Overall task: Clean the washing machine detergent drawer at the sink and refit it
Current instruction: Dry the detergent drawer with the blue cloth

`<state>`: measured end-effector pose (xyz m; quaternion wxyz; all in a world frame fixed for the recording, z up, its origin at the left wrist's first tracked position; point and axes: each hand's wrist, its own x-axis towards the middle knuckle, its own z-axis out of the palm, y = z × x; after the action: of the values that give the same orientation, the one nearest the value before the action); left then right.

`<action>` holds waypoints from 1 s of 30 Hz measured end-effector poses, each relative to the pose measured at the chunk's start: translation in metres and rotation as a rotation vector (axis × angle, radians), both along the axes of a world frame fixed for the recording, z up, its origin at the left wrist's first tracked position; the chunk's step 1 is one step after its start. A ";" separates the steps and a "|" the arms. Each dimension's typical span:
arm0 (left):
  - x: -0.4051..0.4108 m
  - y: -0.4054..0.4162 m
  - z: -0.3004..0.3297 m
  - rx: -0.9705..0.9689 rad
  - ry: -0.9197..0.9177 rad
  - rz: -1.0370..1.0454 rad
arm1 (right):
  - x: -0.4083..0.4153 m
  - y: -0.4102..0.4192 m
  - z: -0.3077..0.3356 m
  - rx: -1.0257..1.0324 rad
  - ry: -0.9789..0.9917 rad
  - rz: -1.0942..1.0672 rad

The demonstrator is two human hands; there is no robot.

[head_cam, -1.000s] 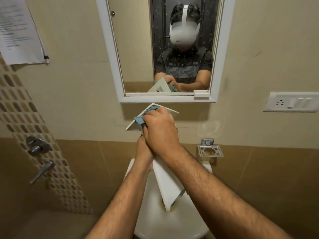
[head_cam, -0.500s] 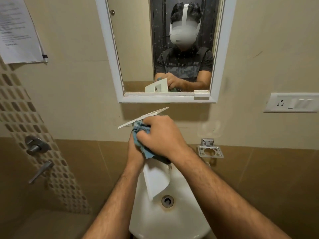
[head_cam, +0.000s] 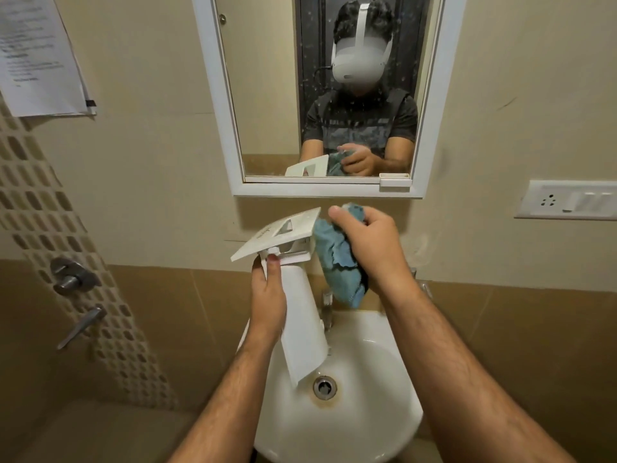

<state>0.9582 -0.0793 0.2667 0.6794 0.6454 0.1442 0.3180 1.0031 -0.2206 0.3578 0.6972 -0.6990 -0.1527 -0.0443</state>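
Note:
The white detergent drawer [head_cam: 302, 329] stands on end over the sink [head_cam: 367, 422], its flat front panel at the top and tilted toward the wall. My left hand [head_cam: 267, 295] grips the drawer's body from the left, thumb near the panel. My right hand [head_cam: 370, 245] is closed on a bunched blue cloth [head_cam: 337, 262], held just right of the panel and touching its edge. The drawer's lower end hangs just above the basin near the drain [head_cam: 324, 386].
A white-framed mirror [head_cam: 267, 95] hangs above and reflects a person with the drawer and cloth. The tap [head_cam: 327, 305] is partly hidden behind the drawer. Wall valves [head_cam: 71, 275] sit at left, a switch plate [head_cam: 567, 200] at right, a taped paper [head_cam: 36, 58] upper left.
My right hand has drawn the cloth off the drawer and out to the right of the panel. The drawer has turned, so its panel face and my left thumb show.

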 end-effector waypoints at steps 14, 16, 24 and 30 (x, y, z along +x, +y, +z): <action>-0.005 0.016 -0.028 0.116 -0.039 -0.213 | 0.011 -0.012 -0.014 0.166 0.351 0.248; -0.003 0.020 -0.030 0.014 -0.040 -0.164 | 0.017 -0.020 -0.018 0.160 0.366 0.266; 0.007 0.060 -0.009 -0.569 0.127 -0.225 | 0.033 -0.044 -0.032 0.040 0.354 0.428; -0.001 0.061 0.022 -0.387 0.302 -0.644 | 0.052 -0.060 -0.031 -0.116 0.267 0.512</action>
<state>0.9570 -0.0180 0.2890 0.8242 0.5574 0.0901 -0.0426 1.0550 -0.2802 0.3270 0.6587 -0.6759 -0.2333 0.2344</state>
